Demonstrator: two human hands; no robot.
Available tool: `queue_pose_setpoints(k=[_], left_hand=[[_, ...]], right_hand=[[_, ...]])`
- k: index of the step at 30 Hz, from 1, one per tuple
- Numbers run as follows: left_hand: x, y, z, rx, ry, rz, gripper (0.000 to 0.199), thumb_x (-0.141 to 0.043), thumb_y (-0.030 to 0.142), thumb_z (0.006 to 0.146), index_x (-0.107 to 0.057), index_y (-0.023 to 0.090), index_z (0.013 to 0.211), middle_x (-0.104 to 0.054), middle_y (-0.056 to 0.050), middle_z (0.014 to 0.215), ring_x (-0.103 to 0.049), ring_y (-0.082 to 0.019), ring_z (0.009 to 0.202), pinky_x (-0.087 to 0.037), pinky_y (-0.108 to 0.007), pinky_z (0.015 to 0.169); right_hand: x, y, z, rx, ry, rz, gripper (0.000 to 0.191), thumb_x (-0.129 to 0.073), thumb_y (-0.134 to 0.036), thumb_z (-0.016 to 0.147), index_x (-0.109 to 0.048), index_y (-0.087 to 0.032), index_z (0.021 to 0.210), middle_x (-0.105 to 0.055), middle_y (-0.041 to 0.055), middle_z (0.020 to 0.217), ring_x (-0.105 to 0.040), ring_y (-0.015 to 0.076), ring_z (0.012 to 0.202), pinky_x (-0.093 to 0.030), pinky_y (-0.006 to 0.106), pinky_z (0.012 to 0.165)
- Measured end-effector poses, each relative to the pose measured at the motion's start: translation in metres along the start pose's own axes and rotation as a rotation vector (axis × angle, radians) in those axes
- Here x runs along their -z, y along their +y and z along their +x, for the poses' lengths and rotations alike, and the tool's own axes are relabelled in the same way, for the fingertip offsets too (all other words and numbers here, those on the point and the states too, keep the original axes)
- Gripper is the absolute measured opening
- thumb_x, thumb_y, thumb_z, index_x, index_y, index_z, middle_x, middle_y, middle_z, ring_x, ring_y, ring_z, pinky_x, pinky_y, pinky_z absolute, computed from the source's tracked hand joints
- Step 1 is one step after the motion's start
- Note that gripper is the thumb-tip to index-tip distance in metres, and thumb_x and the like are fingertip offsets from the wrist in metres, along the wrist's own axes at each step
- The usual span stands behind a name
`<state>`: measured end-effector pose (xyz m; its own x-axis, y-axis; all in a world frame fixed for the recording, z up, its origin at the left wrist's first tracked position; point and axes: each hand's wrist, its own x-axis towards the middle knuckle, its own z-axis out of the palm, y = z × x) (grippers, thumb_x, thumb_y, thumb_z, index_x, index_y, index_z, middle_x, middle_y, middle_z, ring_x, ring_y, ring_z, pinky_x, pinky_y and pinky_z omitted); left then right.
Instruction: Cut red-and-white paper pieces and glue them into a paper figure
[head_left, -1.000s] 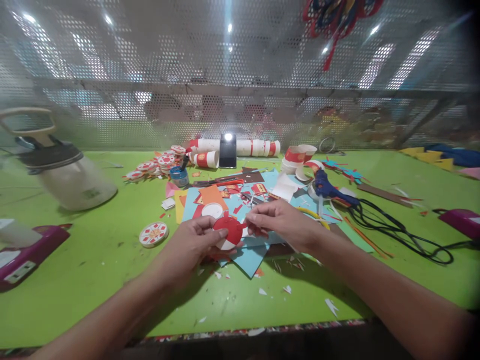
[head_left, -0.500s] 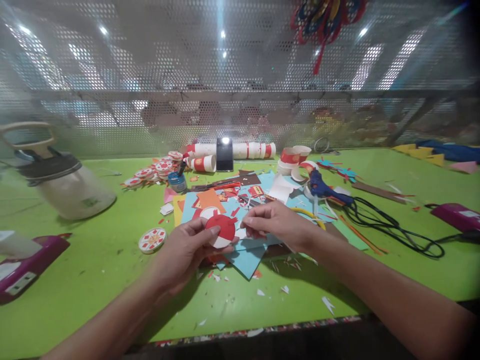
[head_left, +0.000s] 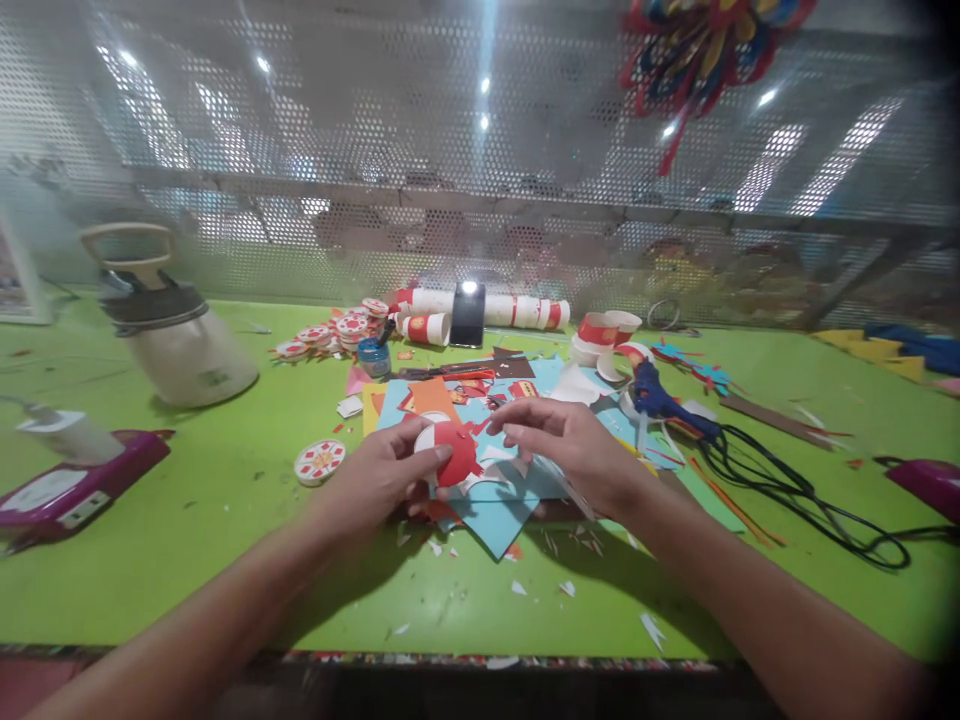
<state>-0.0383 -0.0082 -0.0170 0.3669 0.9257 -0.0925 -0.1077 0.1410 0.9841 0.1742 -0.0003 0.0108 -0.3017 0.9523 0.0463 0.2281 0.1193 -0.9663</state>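
My left hand (head_left: 386,465) is closed around the edge of a round paper disc (head_left: 457,455), its thumb pressed on top. The disc is red with a white part at its left and a ragged right edge. Just right of it hovers my right hand (head_left: 574,440), fingers curved and apart, with nothing clearly between them. A pale streak below that palm is too blurred to make out. Under both hands lie light blue paper sheets (head_left: 495,525) with white and red scraps. Left of my left hand, a finished-looking red and white patterned disc (head_left: 321,462) lies on the green table.
Behind the papers are a blue jar (head_left: 373,357), a phone (head_left: 467,315), paper cups (head_left: 598,332) and several stacked discs (head_left: 352,325). A blue glue gun (head_left: 664,400) with a black cable lies right. Left stand a white jug (head_left: 191,355) and a purple power strip (head_left: 86,500).
The view has shifted left and tilted slightly. My right fingers have parted from their pinch near the disc. The disc has turned in my left hand, showing its ragged edge to the right.
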Motion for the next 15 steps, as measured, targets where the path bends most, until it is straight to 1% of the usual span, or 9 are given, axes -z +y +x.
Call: queue_pose_setpoints(k=[2, 4, 6, 7, 9, 10, 11, 13, 15], left_hand=[[0.0, 0.002, 0.002, 0.009, 0.013, -0.032, 0.016, -0.069, 0.028, 0.079, -0.062, 0.016, 0.087, -0.063, -0.002, 0.063, -0.049, -0.007, 0.045, -0.033, -0.017, 0.041], [-0.003, 0.004, 0.003, 0.029, 0.048, -0.085, 0.02, -0.074, 0.024, 0.074, -0.062, 0.016, 0.088, -0.063, -0.002, 0.065, -0.052, -0.008, 0.047, -0.036, -0.018, 0.042], [-0.006, 0.005, 0.003, 0.037, 0.07, -0.144, 0.022, -0.077, 0.02, 0.071, -0.062, 0.016, 0.087, -0.063, 0.0, 0.066, -0.055, -0.008, 0.05, -0.043, -0.019, 0.047], [-0.007, 0.005, 0.003, 0.033, 0.076, -0.168, 0.022, -0.077, 0.019, 0.07, -0.062, 0.016, 0.086, -0.062, 0.001, 0.065, -0.056, -0.009, 0.052, -0.046, -0.019, 0.05], [-0.007, 0.006, 0.004, 0.0, 0.094, -0.196, 0.019, -0.077, 0.018, 0.07, -0.062, 0.016, 0.08, -0.06, 0.003, 0.063, -0.056, -0.008, 0.053, -0.048, -0.018, 0.052], [-0.005, 0.007, 0.004, -0.023, 0.11, -0.203, 0.017, -0.077, 0.018, 0.07, -0.061, 0.016, 0.077, -0.06, 0.003, 0.062, -0.055, -0.007, 0.053, -0.047, -0.017, 0.051], [-0.003, 0.009, 0.004, -0.05, 0.133, -0.21, 0.016, -0.077, 0.018, 0.07, -0.061, 0.016, 0.074, -0.06, 0.003, 0.062, -0.054, -0.006, 0.052, -0.045, -0.015, 0.049], [0.005, 0.015, 0.005, -0.108, 0.199, -0.241, 0.015, -0.077, 0.017, 0.07, -0.062, 0.015, 0.07, -0.061, 0.003, 0.062, -0.052, -0.005, 0.051, -0.043, -0.013, 0.045], [0.014, 0.023, 0.006, -0.17, 0.326, -0.319, 0.015, -0.078, 0.013, 0.067, -0.063, 0.015, 0.069, -0.064, 0.003, 0.063, -0.053, -0.005, 0.05, -0.044, -0.013, 0.045]], right_hand=[[-0.002, -0.002, -0.001, 0.007, -0.056, 0.019, 0.028, -0.061, -0.016, 0.073, -0.065, -0.014, 0.101, -0.067, 0.0085, 0.101, -0.055, 0.0134, 0.073, -0.044, 0.029, 0.067], [-0.005, -0.002, -0.003, -0.003, -0.122, 0.045, 0.043, -0.06, -0.009, 0.068, -0.062, -0.014, 0.111, -0.068, 0.0087, 0.101, -0.059, 0.0148, 0.08, -0.045, 0.029, 0.07], [-0.008, 0.0, -0.004, -0.033, -0.189, 0.067, 0.053, -0.061, -0.007, 0.065, -0.06, -0.014, 0.118, -0.069, 0.0074, 0.095, -0.061, 0.0147, 0.077, -0.046, 0.028, 0.066], [-0.01, 0.002, -0.004, -0.047, -0.211, 0.071, 0.052, -0.063, -0.008, 0.065, -0.061, -0.013, 0.117, -0.069, 0.0058, 0.088, -0.06, 0.014, 0.072, -0.045, 0.027, 0.062], [-0.011, 0.005, -0.004, -0.061, -0.217, 0.055, 0.035, -0.068, -0.015, 0.067, -0.068, -0.012, 0.102, -0.065, 0.0007, 0.069, -0.054, 0.0109, 0.058, -0.039, 0.025, 0.053], [-0.011, 0.006, -0.003, -0.058, -0.198, 0.04, 0.023, -0.069, -0.02, 0.07, -0.071, -0.011, 0.09, -0.06, -0.0018, 0.06, -0.049, 0.0092, 0.052, -0.036, 0.024, 0.05], [-0.011, 0.008, -0.002, -0.049, -0.164, 0.023, 0.016, -0.069, -0.025, 0.072, -0.071, -0.012, 0.08, -0.056, -0.0038, 0.054, -0.044, 0.008, 0.048, -0.033, 0.024, 0.048], [-0.009, 0.01, 0.0, -0.025, -0.074, -0.01, 0.021, -0.065, -0.032, 0.077, -0.07, -0.014, 0.069, -0.05, -0.0054, 0.05, -0.038, 0.0073, 0.046, -0.031, 0.024, 0.046], [-0.007, 0.012, 0.002, -0.007, 0.004, -0.048, 0.023, -0.061, -0.034, 0.08, -0.07, -0.015, 0.071, -0.051, -0.0046, 0.053, -0.04, 0.0077, 0.046, -0.033, 0.024, 0.046]])
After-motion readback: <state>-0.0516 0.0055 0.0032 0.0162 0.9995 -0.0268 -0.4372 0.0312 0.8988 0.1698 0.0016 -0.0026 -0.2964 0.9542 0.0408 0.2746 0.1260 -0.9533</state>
